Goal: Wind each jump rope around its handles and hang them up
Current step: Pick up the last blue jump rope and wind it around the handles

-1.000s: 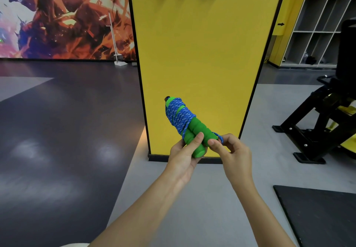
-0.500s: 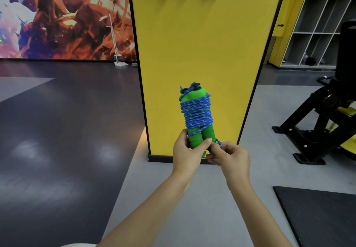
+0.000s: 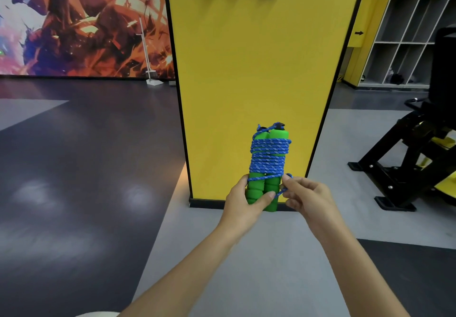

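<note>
- The left hand is bare, and its forearm is uncovered down to the lower edge of the view.
- The right hand is bare too, above an equally uncovered right forearm.
- A pale rounded patch shows at the bottom edge; whether it is clothing cannot be told.
</note>
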{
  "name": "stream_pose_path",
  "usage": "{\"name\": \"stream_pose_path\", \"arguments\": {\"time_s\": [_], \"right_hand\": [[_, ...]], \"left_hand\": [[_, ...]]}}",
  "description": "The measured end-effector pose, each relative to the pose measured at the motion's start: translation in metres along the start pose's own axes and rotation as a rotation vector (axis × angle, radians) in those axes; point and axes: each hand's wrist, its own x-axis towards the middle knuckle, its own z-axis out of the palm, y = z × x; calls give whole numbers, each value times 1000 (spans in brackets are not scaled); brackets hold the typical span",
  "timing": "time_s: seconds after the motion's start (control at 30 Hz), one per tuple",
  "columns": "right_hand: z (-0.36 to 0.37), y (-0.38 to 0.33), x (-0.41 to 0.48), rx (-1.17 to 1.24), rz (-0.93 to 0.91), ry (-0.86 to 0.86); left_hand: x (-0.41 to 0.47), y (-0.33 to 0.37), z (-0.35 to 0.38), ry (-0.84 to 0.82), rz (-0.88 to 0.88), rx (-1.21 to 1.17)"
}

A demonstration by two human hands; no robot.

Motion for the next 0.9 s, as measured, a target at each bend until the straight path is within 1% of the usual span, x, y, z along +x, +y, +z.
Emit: {"name": "stream_pose_path", "arguments": {"time_s": [0.2, 0.37, 0.53, 0.77, 0.9], "right_hand": [[-2, 1, 4, -82, -118, -24], [2, 3, -3, -72, -147, -153], [10, 6, -2, -64, -179, -156], [8, 6, 3, -74, -162, -176], [6, 6, 4, -91, -180, -176]], "left_hand": [[-5, -4, 0, 15, 3, -66], [-7, -2, -3, 48, 11, -92], [-9, 1, -5, 44, 18, -144], [-10, 5, -7, 73, 10, -188], [-7, 6, -8, 84, 15, -163]]}}
